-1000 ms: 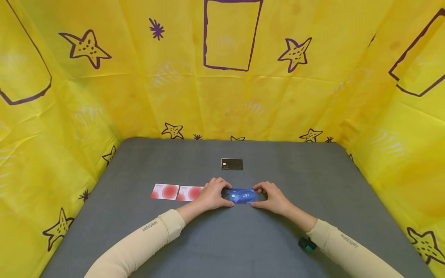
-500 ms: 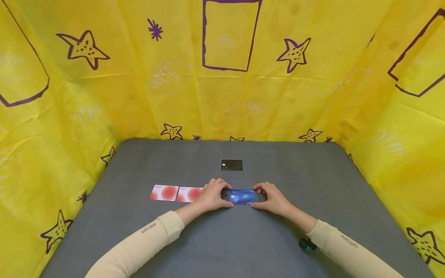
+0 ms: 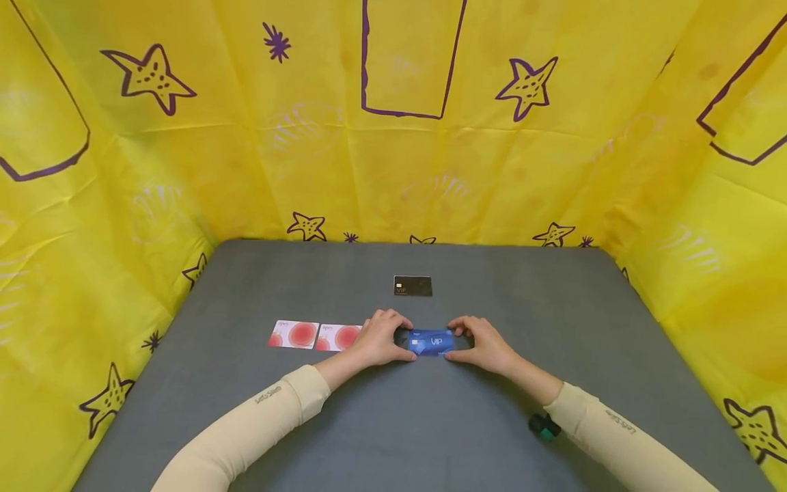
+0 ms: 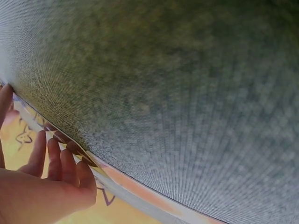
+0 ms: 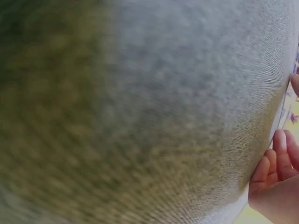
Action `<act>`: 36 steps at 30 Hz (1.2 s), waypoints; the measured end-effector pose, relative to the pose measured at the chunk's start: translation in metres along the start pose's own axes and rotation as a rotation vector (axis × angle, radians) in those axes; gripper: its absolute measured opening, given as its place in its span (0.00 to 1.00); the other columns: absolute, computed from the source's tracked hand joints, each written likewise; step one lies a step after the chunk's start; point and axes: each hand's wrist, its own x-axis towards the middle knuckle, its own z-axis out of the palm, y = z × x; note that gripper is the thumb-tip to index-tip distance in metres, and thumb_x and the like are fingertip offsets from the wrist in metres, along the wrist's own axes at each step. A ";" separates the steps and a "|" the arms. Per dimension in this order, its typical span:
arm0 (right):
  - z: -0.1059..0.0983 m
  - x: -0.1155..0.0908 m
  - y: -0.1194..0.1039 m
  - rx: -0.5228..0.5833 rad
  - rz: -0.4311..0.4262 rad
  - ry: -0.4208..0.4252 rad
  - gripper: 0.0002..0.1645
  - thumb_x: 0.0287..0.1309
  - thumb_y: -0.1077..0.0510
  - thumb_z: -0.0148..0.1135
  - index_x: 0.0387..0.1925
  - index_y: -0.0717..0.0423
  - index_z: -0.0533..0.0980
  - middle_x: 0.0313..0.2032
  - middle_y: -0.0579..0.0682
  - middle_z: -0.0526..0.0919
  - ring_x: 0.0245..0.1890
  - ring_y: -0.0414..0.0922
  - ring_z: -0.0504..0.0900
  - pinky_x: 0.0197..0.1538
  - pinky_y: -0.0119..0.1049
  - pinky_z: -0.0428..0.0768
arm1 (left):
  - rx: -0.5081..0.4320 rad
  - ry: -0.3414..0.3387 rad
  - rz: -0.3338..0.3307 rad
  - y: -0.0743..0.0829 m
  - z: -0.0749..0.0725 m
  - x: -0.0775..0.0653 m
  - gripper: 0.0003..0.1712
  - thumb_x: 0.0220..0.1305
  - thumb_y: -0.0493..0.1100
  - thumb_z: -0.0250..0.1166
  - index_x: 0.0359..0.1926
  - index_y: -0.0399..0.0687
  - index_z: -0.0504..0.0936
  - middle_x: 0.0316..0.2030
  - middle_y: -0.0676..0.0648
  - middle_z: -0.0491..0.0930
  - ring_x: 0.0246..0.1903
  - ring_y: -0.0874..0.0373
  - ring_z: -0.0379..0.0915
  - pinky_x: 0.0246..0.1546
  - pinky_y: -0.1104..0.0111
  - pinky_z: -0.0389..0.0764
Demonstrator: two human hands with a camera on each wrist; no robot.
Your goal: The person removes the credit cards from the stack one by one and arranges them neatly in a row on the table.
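A blue VIP card (image 3: 431, 342) lies face up on the grey table, its long side running left to right. My left hand (image 3: 376, 341) holds its left end between thumb and fingers, with fingertips at the corners. At the opposite end, my right hand (image 3: 486, 347) grips the card's right corners the same way. The left wrist view shows the left hand (image 4: 51, 186) with fingers bent down at the table surface. Only part of the right hand (image 5: 278, 179) appears at the right edge of its wrist view.
Beyond the hands lies a black VIP card (image 3: 413, 285). Two pink cards with red circles, a left one (image 3: 294, 334) and a right one (image 3: 338, 337), sit side by side left of the left hand, which partly covers the nearer. Yellow patterned cloth (image 3: 393, 171) encloses the grey table (image 3: 424, 424).
The head view has tilted slightly, so everything sits a little higher in it. Both hands stay at the ends of the blue card, and the cards keep their places.
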 end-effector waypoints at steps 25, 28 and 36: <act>-0.001 0.048 -0.010 0.061 0.059 0.037 0.25 0.48 0.53 0.76 0.47 0.57 0.78 0.40 0.51 0.80 0.38 0.46 0.76 0.45 0.41 0.75 | -0.212 0.101 -0.002 -0.019 -0.026 0.028 0.23 0.52 0.42 0.76 0.48 0.39 0.81 0.41 0.43 0.78 0.41 0.52 0.73 0.46 0.62 0.74; 0.001 0.053 -0.008 0.070 0.074 0.041 0.24 0.49 0.54 0.76 0.47 0.56 0.78 0.40 0.51 0.80 0.38 0.46 0.76 0.45 0.40 0.75 | -0.228 0.116 -0.031 -0.023 -0.027 0.032 0.23 0.52 0.41 0.76 0.48 0.39 0.81 0.41 0.43 0.78 0.41 0.51 0.72 0.46 0.61 0.74; 0.007 0.068 -0.005 0.083 0.106 0.047 0.27 0.48 0.55 0.77 0.48 0.59 0.78 0.40 0.53 0.80 0.37 0.47 0.74 0.43 0.40 0.74 | -0.238 0.148 -0.110 -0.033 -0.028 0.044 0.26 0.51 0.40 0.76 0.50 0.39 0.79 0.43 0.42 0.77 0.42 0.50 0.72 0.47 0.60 0.74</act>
